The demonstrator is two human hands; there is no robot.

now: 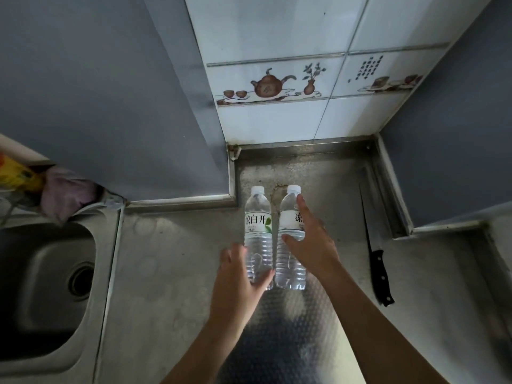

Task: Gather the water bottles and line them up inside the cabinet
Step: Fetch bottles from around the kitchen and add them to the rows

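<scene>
clear bottles white-capped, black-handled knife

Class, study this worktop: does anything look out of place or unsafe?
Yes. A black-handled knife lies loose on the counter, blade bare, just right of the right hand reaching for the bottles. Both bottles stand upright and capped; nothing is spilled.

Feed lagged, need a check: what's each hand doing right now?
Left hand: open, fingers around the left bottle, not yet gripping.
Right hand: open, fingers straight over the right bottle.
</scene>
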